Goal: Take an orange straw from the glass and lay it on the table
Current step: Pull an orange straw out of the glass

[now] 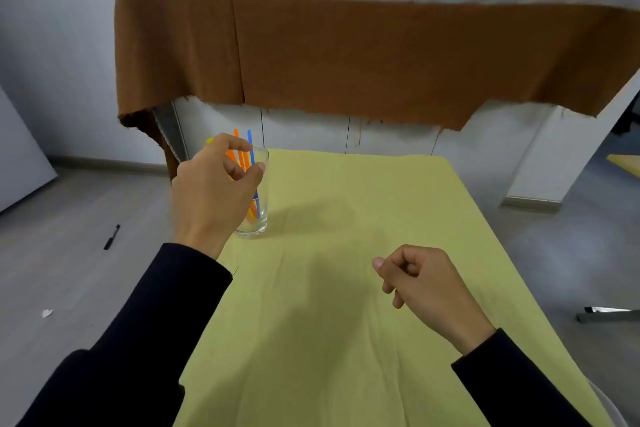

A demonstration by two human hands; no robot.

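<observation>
The left hand (211,191), its grip part open with nothing pinched yet, curls around the thin orange plastic straws (242,158) standing in the clear drinking glass (258,218) just beyond it, so a careless pull could tip that glass onto the yellow-green cloth-covered surface (329,305)

We see our left hand (214,191) raised in front of a clear glass (258,218) that stands on the desk (346,322), which is draped in a yellow-green cloth. The grip is loosely curled, thumb and forefinger apart, with the orange straws (242,158) and a blue straw (250,149) just behind the fingers (228,142); whether it touches a straw we cannot tell. Well to the right of that grip and nearer us, our right hand (426,288) hangs over the cloth, fingers curled in, holding nothing.
</observation>
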